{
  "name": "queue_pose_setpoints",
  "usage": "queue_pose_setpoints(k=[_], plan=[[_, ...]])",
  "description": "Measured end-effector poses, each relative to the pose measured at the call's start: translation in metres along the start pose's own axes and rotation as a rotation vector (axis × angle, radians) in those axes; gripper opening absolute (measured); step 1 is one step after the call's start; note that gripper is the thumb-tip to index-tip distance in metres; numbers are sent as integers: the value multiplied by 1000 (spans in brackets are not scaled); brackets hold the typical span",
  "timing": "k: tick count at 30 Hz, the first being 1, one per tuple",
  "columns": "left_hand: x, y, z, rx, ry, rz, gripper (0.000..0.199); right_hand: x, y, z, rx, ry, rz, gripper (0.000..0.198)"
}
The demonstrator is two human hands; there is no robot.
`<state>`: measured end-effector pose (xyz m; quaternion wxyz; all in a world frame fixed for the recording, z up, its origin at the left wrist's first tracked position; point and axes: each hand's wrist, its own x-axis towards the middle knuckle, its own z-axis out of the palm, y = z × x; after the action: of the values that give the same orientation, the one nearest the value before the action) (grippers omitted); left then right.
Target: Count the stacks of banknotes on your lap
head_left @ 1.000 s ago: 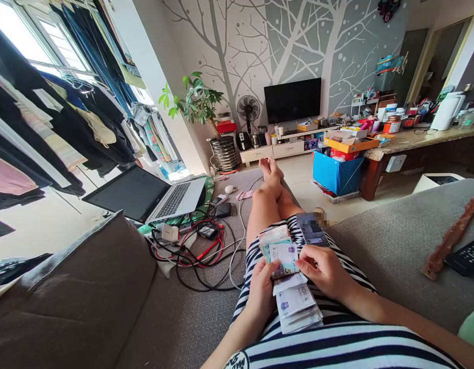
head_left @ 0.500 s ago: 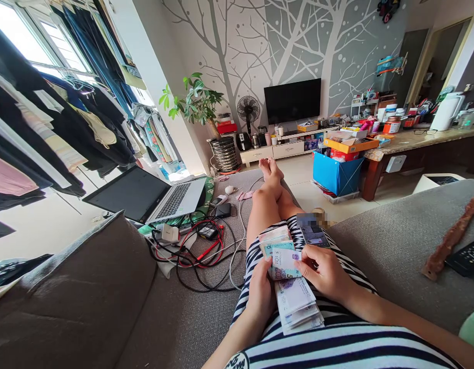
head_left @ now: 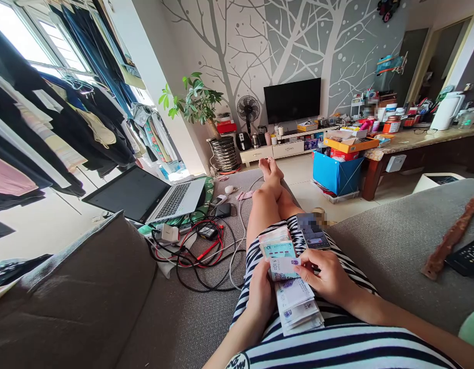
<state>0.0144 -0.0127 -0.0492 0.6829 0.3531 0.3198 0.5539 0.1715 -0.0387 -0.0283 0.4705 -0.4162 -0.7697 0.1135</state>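
Note:
Between my two hands is a pale banknote [head_left: 282, 266] with purple marks. My left hand [head_left: 261, 287] pinches its left edge with the thumb, and the other fingers are hidden beneath. My right hand [head_left: 324, 271] grips the right edge between thumb and forefinger. Just beyond, on my striped lap, lie a teal banknote [head_left: 278, 249] and some pinkish notes [head_left: 274, 234]. Nearer my body a fanned stack of whitish-purple banknotes [head_left: 298, 310] rests on the striped cloth. A phone [head_left: 313, 233] lies on my right thigh, its upper part blurred.
On the grey sofa to the left are an open laptop [head_left: 144, 200] and a tangle of cables [head_left: 206, 256]. A brown stick-like object [head_left: 450, 241] and a black remote [head_left: 470, 256] lie on the right. A blue box [head_left: 337, 174] stands beside the cluttered table [head_left: 421, 141].
The pale banknote between my hands has tipped down and toward me, showing more of the teal note behind it. My right hand has shifted slightly; my left has barely moved.

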Motion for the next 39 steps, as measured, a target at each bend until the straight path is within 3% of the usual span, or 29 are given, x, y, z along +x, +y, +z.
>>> queue_pose_setpoints(k=[6, 18, 27, 39], plan=[[-1, 1, 0, 9, -16, -1, 21, -1, 1, 1, -19, 12, -6, 16], [-2, 4, 2, -63, 8, -42, 27, 0, -3, -7, 161, -102, -265, 9], [-1, 1, -1, -76, 26, -39, 28, -3, -1, -7, 129, -193, -268, 15], [2, -2, -2, -101, 22, -43, 31, -3, -1, -8, 114, -201, -276, 16]])
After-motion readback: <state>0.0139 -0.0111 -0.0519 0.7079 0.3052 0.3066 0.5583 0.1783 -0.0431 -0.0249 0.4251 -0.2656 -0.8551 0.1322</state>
